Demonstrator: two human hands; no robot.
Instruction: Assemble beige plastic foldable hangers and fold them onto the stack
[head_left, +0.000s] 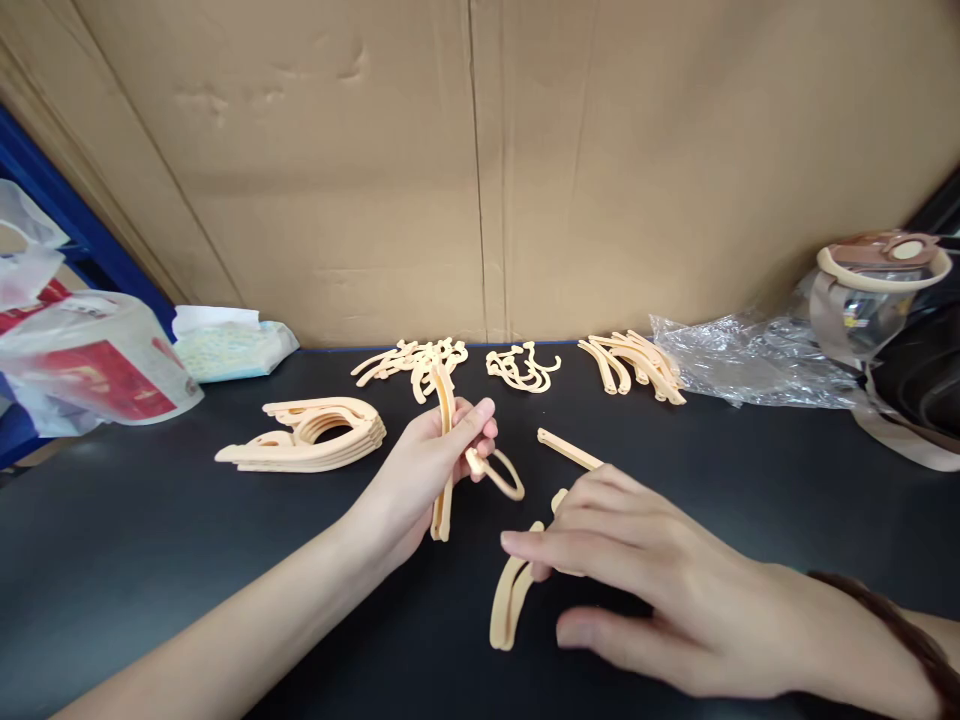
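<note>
My left hand [439, 455] is closed around a long curved beige plastic hanger arm [445, 450], held upright, with a hook piece [501, 475] dangling from it on the right. My right hand [660, 580] lies low over the black table [150, 560], fingers stretched out flat over another beige hanger piece [510, 595] and a straight beige bar [568, 449]. I cannot see whether the fingers grip that piece.
A stack of assembled folded hangers [311, 435] lies at the left. Piles of loose beige parts [409, 362], hooks [521, 368] and curved arms [634, 365] line the back edge by the cardboard wall. Crumpled clear plastic [742, 365], a lidded bottle [874, 295] right; bags [82, 365], tissues [229, 345] left.
</note>
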